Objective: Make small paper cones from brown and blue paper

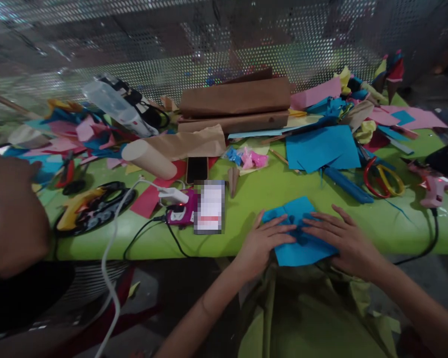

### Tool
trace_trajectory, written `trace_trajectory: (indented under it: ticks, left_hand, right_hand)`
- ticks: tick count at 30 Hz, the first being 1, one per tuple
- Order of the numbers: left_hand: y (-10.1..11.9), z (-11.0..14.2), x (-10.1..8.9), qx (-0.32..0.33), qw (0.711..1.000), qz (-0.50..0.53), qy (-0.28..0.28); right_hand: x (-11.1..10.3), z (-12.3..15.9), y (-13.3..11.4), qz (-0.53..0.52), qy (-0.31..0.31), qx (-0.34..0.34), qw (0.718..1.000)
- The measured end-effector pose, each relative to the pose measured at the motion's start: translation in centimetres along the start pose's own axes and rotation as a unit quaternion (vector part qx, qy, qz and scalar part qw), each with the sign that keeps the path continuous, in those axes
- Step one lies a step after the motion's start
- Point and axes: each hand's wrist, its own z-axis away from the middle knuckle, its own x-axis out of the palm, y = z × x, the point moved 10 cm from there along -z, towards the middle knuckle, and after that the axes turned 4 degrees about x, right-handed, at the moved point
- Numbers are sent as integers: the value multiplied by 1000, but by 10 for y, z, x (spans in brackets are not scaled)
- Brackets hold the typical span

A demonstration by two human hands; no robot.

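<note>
A sheet of blue paper (296, 253) lies at the near edge of the green table (254, 194), partly over the edge. My left hand (267, 241) rests on its left side, fingers stretched across the paper. From the right, my right hand (339, 238) lies on the same sheet with its fingers spread. The fingertips of both hands come close together near the sheet's middle. Creases show in the paper around them. Beyond the hands are a blue-handled tool (347, 184) and scissors (384, 179) with red and yellow handles.
A pink glue gun (431, 189) with a cord lies at right. Left are a phone (209, 206), a magenta power strip (182, 211), cables and a cardboard tube (149, 158). Brown paper (235, 97) and coloured scraps line the back. Another person's arm (15, 219) reaches in at far left.
</note>
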Motion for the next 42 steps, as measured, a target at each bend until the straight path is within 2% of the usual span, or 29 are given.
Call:
trace_trajectory:
  ticks: [5, 9, 12, 15, 18, 20, 23, 28, 32, 35, 42]
  left_hand:
    - [-10, 4, -1, -36, 996, -40, -74]
    - [-11, 19, -3, -67, 994, -33, -78]
    - [-11, 26, -10, -90, 995, -8, -37]
    - [-14, 25, -22, -128, 990, 11, 48]
    - [-25, 24, -32, -206, 970, -19, 127]
    - [-33, 22, -35, -255, 952, -57, 157]
    - [-39, 18, -37, -284, 936, -86, 188]
    - [-45, 15, -36, -299, 926, -95, 207]
    - [-45, 16, -35, -304, 923, -101, 215]
    - [-45, 16, -35, -308, 921, -101, 218]
    - [-46, 13, -37, -316, 918, -105, 217]
  right_hand:
    - [0, 10, 17, -64, 29, 16, 997]
    - [0, 10, 20, -98, 25, 31, 994]
    - [-3, 7, 21, -125, 20, 44, 991]
    - [-5, 2, 28, -144, 25, 87, 985]
    - [-9, -3, 39, -137, 64, 148, 977]
    - [-11, -6, 44, -116, 88, 185, 972]
    - [-11, -11, 45, -50, 113, 211, 970]
    - [-11, -14, 40, 37, 131, 213, 967]
    - [-7, -15, 31, 57, 108, 164, 979]
    - [-4, -15, 28, 61, 89, 143, 984]
    - [-1, -16, 29, 46, 92, 154, 983]
